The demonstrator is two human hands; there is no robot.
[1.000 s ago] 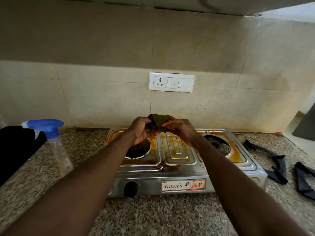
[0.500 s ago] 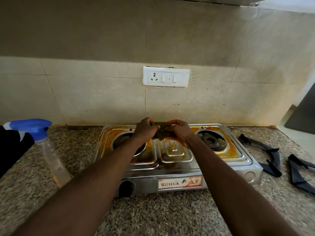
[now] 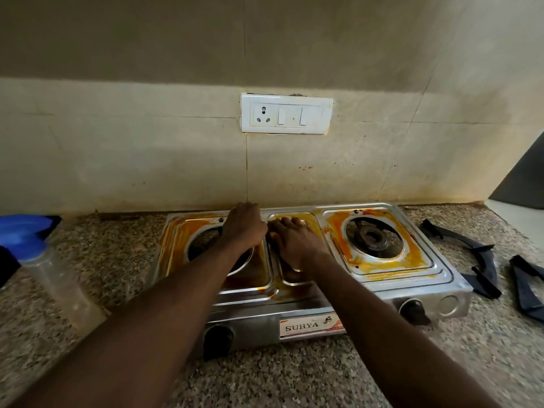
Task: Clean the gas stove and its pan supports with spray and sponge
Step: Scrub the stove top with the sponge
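Head view, the only one. Stainless two-burner gas stove point(image 3: 435, 278) sits centre frame on a speckled granite counter point(image 3: 294, 378), its top smeared with orange residue around both burner wells and across the middle panel. Left hand point(image 3: 244, 226) and right hand point(image 3: 294, 242) lie side by side, touching, knuckles up, on the middle of the stove top near its back edge. The fingers of both curl downward out of sight. Cannot tell whether they pinch or press a sponge; no sponge shows. Pan supports point(image 3: 471, 260) are off the stove: two dark frames lying on the counter at the right of the frame, well apart from the hands. Spray bottle point(image 3: 53, 269), clear body with a blue trigger head, stands at the left of the frame, untouched. Right burner point(image 3: 372, 240) is in place; the left well is mostly hidden by the left forearm. Judgement: the step in hand is scrubbing the stove top, early in the job, since residue lies everywhere and the supports wait. Next move likely calls for firm strokes from the centre panel out toward the wells, working round the burner, with enough pressure to lift the orange film; more spray may be wanted. Writing: front label point(image 3: 303, 325) reads "SURYA" with a small emblem beside it; finer print unreadable. White socket-and-switch plate point(image 3: 287, 114) on the wall above, no legible text.
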